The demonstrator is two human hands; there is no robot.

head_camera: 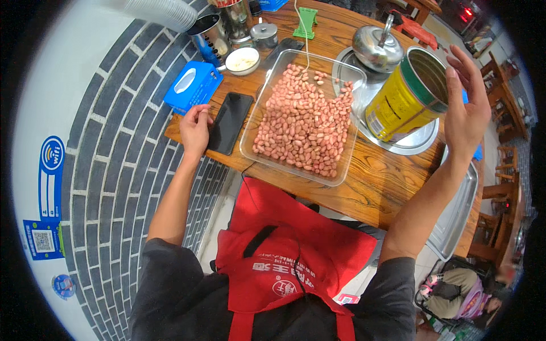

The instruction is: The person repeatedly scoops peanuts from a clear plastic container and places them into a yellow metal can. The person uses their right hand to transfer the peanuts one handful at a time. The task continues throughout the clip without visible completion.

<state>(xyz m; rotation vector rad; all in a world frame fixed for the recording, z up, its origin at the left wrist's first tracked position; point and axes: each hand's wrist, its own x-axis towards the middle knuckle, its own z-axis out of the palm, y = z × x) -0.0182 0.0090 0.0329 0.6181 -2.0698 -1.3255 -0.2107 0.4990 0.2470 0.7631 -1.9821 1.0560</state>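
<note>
My left hand [196,131] rests by the table's left edge, fingers curled together and nothing visible in them. Beside it lies a black smartphone [230,122]. A clear plastic tub [298,174] stands in front of me with a broad layer of shelled, pink-skinned peanuts [303,128] inside. On the right, my right hand [469,102] is raised at the rim of a yellow and green tin can [394,104], fingers spread; whether it touches the rim is unclear. The can looks tilted and stands over a round metal tray [420,136]. Its bottom inside is hidden.
A metal kettle [375,49] stands behind the can. Left of the tub are a blue tissue box [196,85] and a white bowl [242,61] of pale pieces. A green phone stand [305,23] is farther back. A rectangular metal tray [458,213] lies at the right edge of the wooden table [379,179].
</note>
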